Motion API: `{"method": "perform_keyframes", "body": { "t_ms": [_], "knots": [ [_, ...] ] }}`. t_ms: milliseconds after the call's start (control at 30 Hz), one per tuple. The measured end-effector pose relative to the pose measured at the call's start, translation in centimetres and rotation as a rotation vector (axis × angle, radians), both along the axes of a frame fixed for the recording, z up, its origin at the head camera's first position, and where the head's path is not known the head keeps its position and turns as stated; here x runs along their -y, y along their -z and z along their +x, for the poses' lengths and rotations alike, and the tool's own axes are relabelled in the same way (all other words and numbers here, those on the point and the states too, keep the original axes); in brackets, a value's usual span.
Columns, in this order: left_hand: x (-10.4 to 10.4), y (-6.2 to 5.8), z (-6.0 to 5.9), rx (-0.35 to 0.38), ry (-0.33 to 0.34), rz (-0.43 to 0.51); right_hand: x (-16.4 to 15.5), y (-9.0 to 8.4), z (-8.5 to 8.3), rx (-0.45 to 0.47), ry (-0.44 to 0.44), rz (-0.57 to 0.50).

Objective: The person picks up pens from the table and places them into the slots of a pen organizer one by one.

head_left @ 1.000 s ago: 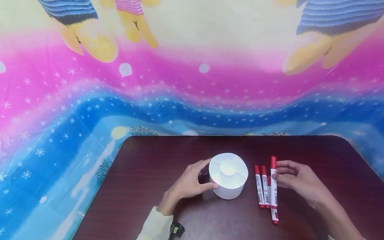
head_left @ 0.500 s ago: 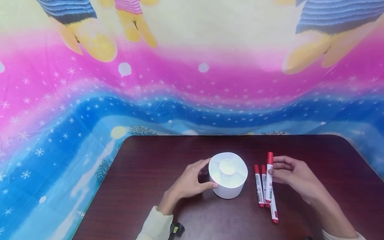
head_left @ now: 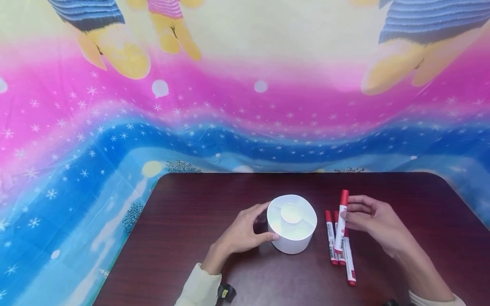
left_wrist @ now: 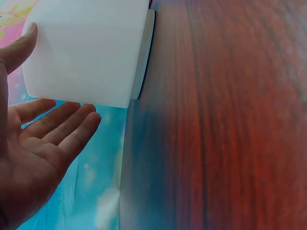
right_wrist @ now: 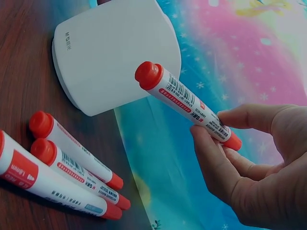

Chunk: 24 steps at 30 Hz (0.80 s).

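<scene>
In the head view a white round pen holder with divided compartments stands upright on the table. My left hand rests against its left side, thumb at the front and fingers fairly straight; the left wrist view shows the open palm beside the holder's wall. Between thumb and fingers, my right hand pinches a red-capped white whiteboard marker, tilted and raised right of the holder. Below it, three similar markers lie on the table: one at the left, one partly hidden, and one slanted at the right.
The dark wood table has rounded far corners. Behind it hangs a colourful printed cloth with snowflakes. A black strap-like item shows by the left sleeve.
My right hand has lifted the marker up from the others and moved it slightly left, tilting its lower end toward the holder. The left hand and holder stay put.
</scene>
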<state>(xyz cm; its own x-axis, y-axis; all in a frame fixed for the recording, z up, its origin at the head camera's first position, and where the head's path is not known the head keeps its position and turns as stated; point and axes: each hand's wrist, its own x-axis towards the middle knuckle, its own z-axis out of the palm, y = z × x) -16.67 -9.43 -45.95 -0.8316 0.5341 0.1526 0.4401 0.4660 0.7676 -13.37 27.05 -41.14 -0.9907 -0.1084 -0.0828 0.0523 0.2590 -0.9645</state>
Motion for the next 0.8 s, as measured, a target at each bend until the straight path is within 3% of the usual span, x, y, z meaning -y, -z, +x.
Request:
{"method": "perform_keyframes", "body": {
  "t_ms": [800],
  "knots": [
    [0.0,0.0,0.0,-0.016,0.0,-0.006,1.6,-1.4,-0.9,-0.027,0.025,-0.071]
  ]
}}
